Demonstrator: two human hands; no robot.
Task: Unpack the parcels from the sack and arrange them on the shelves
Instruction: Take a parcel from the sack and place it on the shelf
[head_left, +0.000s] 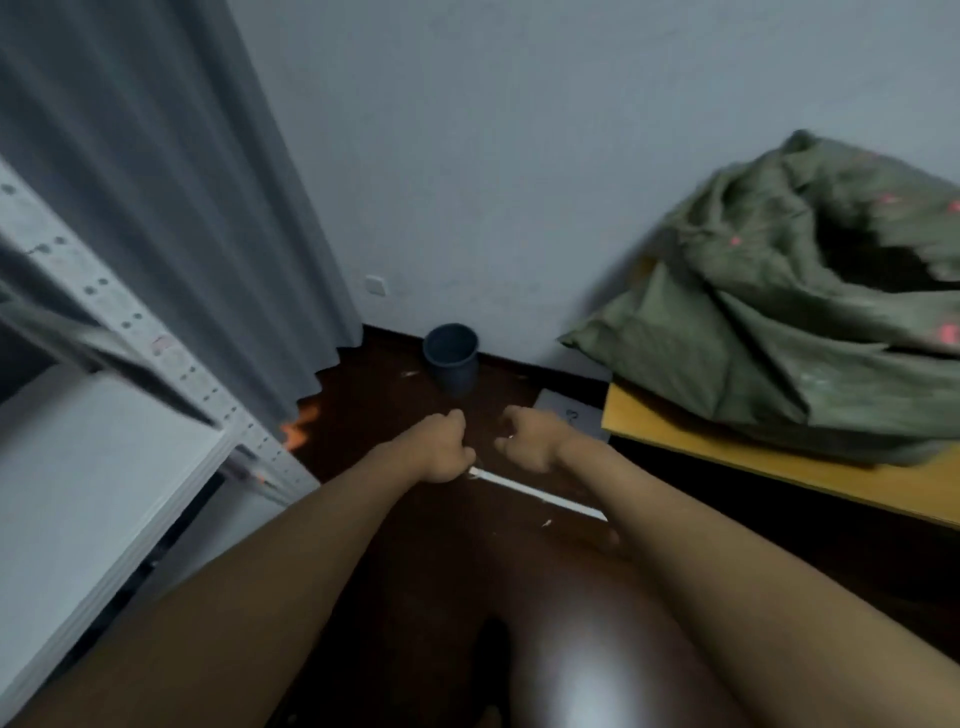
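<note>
Over the dark, glossy floor, both bare forearms reach forward side by side, and the two hands hang close together in the middle of the view without touching. On the left hand the fingers are curled under into a loose fist with nothing in it; the right hand is likewise curled inward and holds nothing, a small pale glint showing on one finger. Just below and beyond the hands a thin white strip lies flat on the floor, running diagonally toward the right forearm. To the right, the green sack sits slumped on a yellow-topped table, its crumpled mouth gaping toward the upper right, with a few small pink marks on the cloth; the inside is dark, so whether parcels are within cannot be told. To the left stands the pale metal shelving, with a perforated upright post and one white shelf board in view. Behind it a grey curtain hangs down to the floor, with a patch of orange light at its hem. Against the far wall, a dark bin stands upright on the floor, between the curtain and the table, and a small white wall plate sits just beside the curtain's edge.
</note>
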